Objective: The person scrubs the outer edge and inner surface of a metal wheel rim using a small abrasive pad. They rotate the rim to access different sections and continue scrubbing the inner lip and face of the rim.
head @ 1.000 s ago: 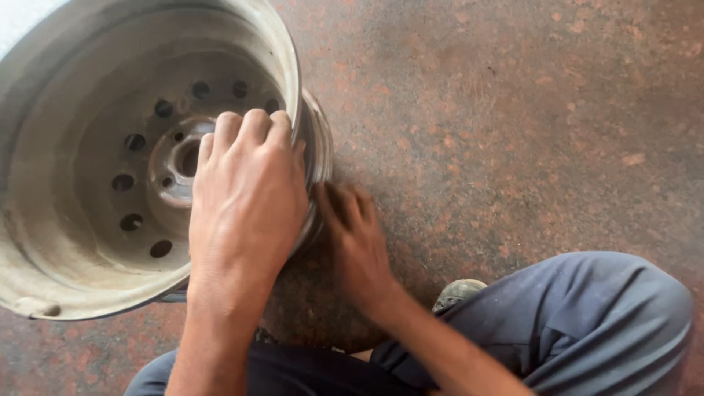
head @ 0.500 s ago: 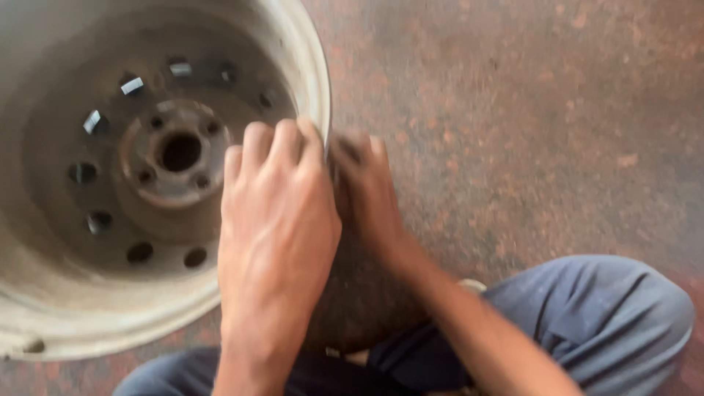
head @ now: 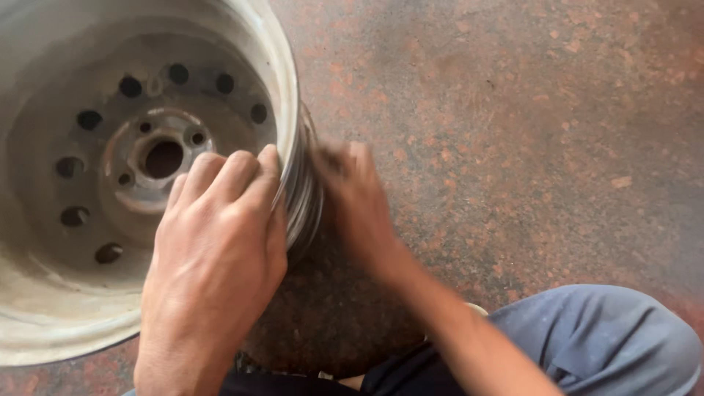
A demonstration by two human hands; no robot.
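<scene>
A large grey steel wheel rim point(head: 59, 308) lies on the floor at the left, its open side up, with a hub hole and a ring of round holes inside. My left hand point(head: 216, 249) grips the rim's right edge, fingers curled over the lip. My right hand point(head: 359, 202) is blurred and pressed against the outer side wall of the rim, just right of the left hand. Whether it holds anything cannot be made out.
The floor point(head: 513, 110) is speckled reddish-brown stone. My knee in grey-blue trousers point(head: 609, 337) fills the lower right corner, close to my right forearm.
The rim has shifted in view, its hub now further left and lower. My right hand has moved along the rim's outer wall and is blurred. My left hand keeps its hold on the edge.
</scene>
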